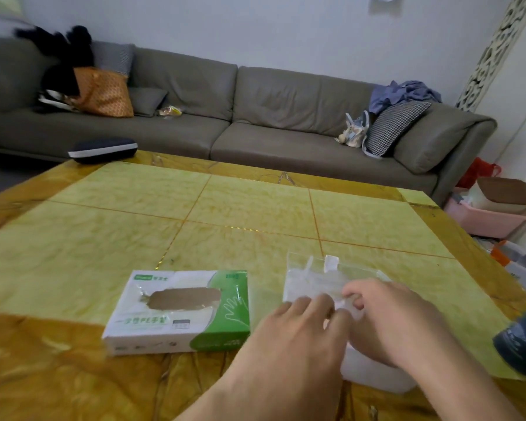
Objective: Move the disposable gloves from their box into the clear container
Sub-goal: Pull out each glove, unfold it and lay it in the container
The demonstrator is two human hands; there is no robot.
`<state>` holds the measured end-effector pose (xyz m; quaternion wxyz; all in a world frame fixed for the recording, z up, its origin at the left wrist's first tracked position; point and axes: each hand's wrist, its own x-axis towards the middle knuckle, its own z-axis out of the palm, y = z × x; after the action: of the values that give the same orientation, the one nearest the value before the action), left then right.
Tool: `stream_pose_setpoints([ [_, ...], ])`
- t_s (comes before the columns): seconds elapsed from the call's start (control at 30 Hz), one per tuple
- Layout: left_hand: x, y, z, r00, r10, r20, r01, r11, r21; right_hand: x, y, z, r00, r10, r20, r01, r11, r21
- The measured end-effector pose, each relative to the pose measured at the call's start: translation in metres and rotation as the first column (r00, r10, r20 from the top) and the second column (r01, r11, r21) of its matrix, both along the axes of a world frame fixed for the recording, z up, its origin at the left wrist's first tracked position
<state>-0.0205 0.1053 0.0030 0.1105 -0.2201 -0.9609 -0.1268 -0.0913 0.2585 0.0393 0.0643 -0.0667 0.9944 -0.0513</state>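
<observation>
A white and green glove box lies flat on the yellow table, its oval top slot open. To its right sits the clear container with its lid raised at the far side. Thin transparent gloves bunch over the container's near part. My left hand and my right hand meet over the container, and the fingertips of both pinch the crumpled gloves. My hands hide the container's near half.
A grey sofa with cushions, bags and clothes runs along the table's far side. A dark case lies at the table's far left corner. A dark blue object is at the right edge, and a pink tub stands on the floor.
</observation>
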Motion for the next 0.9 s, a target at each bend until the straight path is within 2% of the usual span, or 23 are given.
stream_pose_setpoints([
  [0.07, 0.008, -0.018, 0.017, 0.998, 0.068, -0.014, -0.065, 0.987, 0.145, 0.003, -0.003, 0.001, 0.998, -0.029, -0.052, 0.028, 0.999, -0.024],
  [0.17, 0.010, -0.058, 0.032, 0.915, 0.402, -0.004, -0.387, 0.884, 0.263, 0.008, -0.008, 0.003, 0.976, -0.067, -0.208, 0.059, 0.997, -0.042],
  [0.2, 0.010, -0.072, 0.031, 0.869, 0.493, 0.040, -0.485, 0.834, 0.264, 0.012, -0.012, 0.004, 0.962, -0.058, -0.266, 0.042, 0.997, -0.065],
  [0.27, 0.008, -0.095, 0.029, 0.796, 0.583, 0.159, -0.598, 0.798, 0.067, 0.026, -0.027, 0.002, 0.922, 0.060, -0.382, -0.117, 0.985, -0.127],
  [0.33, 0.009, -0.109, 0.024, 0.784, 0.552, 0.284, -0.545, 0.831, -0.109, 0.041, -0.047, -0.006, 0.872, 0.275, -0.405, -0.338, 0.936, -0.093],
  [0.43, 0.006, -0.122, 0.003, 0.767, 0.489, 0.414, -0.451, 0.871, -0.193, 0.054, -0.074, -0.030, 0.790, 0.535, -0.300, -0.560, 0.829, 0.003],
  [0.5, 0.000, -0.125, -0.011, 0.791, 0.468, 0.395, -0.359, 0.877, -0.320, 0.055, -0.086, -0.050, 0.729, 0.628, -0.271, -0.643, 0.764, 0.042],
  [0.57, -0.003, -0.125, -0.016, 0.774, 0.484, 0.409, -0.363, 0.867, -0.341, 0.053, -0.093, -0.064, 0.709, 0.649, -0.276, -0.664, 0.746, 0.051],
  [0.73, -0.007, -0.120, -0.012, 0.746, 0.528, 0.406, -0.499, 0.847, -0.186, 0.053, -0.095, -0.073, 0.731, 0.620, -0.284, -0.652, 0.757, -0.026],
  [0.83, -0.007, -0.125, -0.011, 0.716, 0.559, 0.418, -0.627, 0.778, 0.034, 0.055, -0.094, -0.068, 0.742, 0.616, -0.265, -0.650, 0.757, -0.061],
  [0.9, -0.005, -0.130, -0.003, 0.733, 0.584, 0.349, -0.658, 0.739, 0.144, 0.054, -0.094, -0.068, 0.730, 0.628, -0.269, -0.668, 0.739, -0.089],
])
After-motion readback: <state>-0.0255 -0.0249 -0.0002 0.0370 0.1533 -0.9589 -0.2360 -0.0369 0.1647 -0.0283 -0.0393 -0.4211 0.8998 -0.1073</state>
